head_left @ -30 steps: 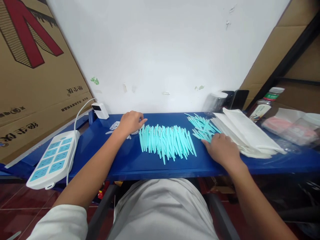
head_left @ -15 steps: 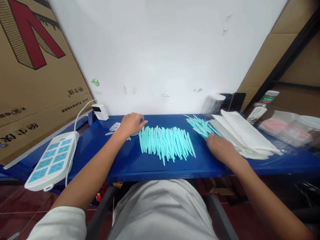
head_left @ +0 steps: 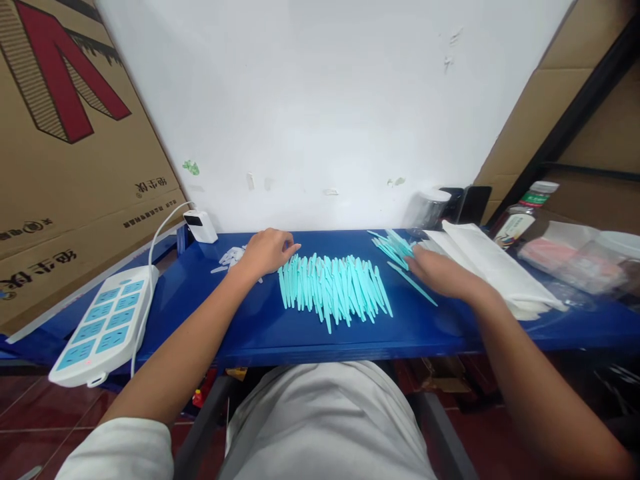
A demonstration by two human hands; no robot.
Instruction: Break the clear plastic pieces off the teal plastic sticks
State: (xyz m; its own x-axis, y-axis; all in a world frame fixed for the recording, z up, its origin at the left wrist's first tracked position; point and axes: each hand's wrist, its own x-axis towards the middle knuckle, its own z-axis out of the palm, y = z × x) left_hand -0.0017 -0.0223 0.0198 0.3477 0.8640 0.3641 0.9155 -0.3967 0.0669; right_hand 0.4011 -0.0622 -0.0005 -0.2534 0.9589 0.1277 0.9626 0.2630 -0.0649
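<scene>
A wide row of teal eyebrow razors lies side by side on the blue table. At its upper left end, my left hand rests with the fingers curled and the thumb close to them; whatever is in them is hidden. Small whitish plastic pieces lie beside that wrist. To the right, my right hand, slightly blurred, closes over the ends of razors in a smaller loose pile. One single razor lies slantwise just below this hand.
A white power strip and a small white device with a cable are on the left. White pouches, a clear jar, a bottle and a bag of pink items stand at right. A white wall rises behind.
My right hand has moved up and slightly left over the smaller pile. One razor now lies apart below it. My left hand has barely shifted.
</scene>
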